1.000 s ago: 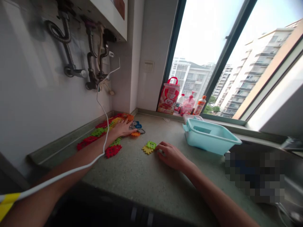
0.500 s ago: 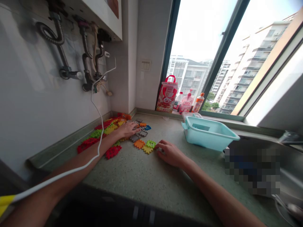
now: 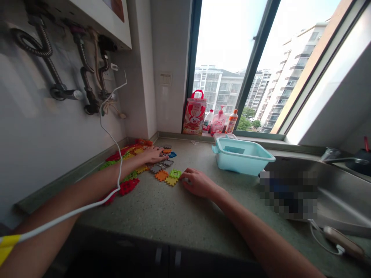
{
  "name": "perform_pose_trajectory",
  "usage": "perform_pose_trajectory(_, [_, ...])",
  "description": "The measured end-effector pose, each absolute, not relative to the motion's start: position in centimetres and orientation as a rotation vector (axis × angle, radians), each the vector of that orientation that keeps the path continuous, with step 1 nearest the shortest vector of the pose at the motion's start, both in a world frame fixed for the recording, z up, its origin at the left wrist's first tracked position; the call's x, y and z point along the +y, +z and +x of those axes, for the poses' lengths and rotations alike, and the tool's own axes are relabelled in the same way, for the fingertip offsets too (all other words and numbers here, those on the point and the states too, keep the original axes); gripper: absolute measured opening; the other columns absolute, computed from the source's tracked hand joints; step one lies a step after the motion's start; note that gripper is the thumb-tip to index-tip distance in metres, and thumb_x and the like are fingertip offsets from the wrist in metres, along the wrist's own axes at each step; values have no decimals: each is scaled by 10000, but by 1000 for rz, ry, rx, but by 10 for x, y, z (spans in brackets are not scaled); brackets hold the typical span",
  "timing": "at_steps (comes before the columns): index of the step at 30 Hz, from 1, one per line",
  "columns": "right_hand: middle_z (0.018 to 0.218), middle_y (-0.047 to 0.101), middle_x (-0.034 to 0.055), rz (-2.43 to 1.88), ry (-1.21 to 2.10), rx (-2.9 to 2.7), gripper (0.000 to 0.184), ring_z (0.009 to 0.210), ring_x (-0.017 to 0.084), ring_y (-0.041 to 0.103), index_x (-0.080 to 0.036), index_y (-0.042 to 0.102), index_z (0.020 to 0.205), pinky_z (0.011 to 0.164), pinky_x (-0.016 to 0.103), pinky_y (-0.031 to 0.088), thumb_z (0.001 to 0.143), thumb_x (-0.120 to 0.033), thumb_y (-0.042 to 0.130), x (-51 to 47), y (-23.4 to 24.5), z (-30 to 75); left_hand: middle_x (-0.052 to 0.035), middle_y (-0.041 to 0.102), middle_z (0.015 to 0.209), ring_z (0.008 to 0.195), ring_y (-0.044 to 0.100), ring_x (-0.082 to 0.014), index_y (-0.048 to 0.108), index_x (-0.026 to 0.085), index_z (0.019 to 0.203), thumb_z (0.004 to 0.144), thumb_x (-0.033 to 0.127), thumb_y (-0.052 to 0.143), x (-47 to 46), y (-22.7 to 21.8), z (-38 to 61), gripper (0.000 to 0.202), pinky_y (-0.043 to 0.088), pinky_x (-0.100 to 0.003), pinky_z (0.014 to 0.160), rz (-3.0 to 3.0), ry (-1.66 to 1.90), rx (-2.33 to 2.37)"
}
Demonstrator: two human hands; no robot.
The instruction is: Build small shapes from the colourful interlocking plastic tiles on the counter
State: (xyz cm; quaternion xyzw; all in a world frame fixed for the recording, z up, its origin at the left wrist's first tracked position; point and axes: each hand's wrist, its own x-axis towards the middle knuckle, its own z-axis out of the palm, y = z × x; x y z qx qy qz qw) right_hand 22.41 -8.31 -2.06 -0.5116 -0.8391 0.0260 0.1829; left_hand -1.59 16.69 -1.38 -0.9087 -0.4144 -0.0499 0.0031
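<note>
My left hand [image 3: 154, 154] lies palm down with fingers stretched out over a pile of coloured interlocking plastic tiles. Close to its fingertips are a blue tile [image 3: 172, 154] and grey tiles [image 3: 157, 167]. Loosely bent, my right hand [image 3: 197, 183] rests on the counter, its fingertips at the edge of a lime green tile [image 3: 175, 173]. That tile borders a yellow tile [image 3: 172, 181] and an orange tile [image 3: 161, 175]. Whether they are linked I cannot tell. Red tiles [image 3: 129, 186] lie nearer to me, partly behind my left forearm.
A light blue plastic basin [image 3: 245, 164] stands right of my hands, beside the steel sink [image 3: 342, 189]. A white cable [image 3: 119, 170] crosses in front of my left arm. A red bag [image 3: 194, 116] and bottles [image 3: 218, 122] line the windowsill. Pipes hang at left.
The view has swung to the right, so everything sits further left in the picture. My left hand shifts slightly over the tiles. My right hand stays beside the lime green tile.
</note>
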Motion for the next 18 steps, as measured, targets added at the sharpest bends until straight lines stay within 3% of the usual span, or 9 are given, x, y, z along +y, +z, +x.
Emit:
perform_pose_trajectory(5, [1181,715,74,-1441,46,-2362,286,1000,199,695,-257,747,1213,902,280,477,963,-228,610,-83,-20,222,-169,520,1565,1415,469,-373,503,220,1560,953,802,384,150,-24,16,850,333,-479,1175,-2883,-221,-1117])
perform_pose_trajectory(8, [1053,737,47,-1492,29,-2327,191,896,174,684,-248,769,1070,818,257,457,945,-226,626,-81,-18,223,-157,524,1565,1384,484,-371,519,202,1548,987,746,404,142,-25,35,790,336,-487,1169,-2962,-263,-956])
perform_pose_trajectory(12, [902,732,30,-1598,-23,-2187,118,780,163,652,-216,725,895,722,258,425,949,-275,638,-78,-15,228,-110,532,1573,1396,495,-311,493,224,1567,1048,680,326,128,-9,47,710,341,-425,1179,-3055,-272,-830])
perform_pose_trajectory(18, [1114,719,86,-1426,-38,-2255,240,1010,226,662,-228,744,1125,908,316,489,948,-382,699,-80,-17,228,-58,599,1514,1411,515,-238,610,243,1471,1076,618,319,67,38,-16,617,331,-345,1220,-3149,-419,-788])
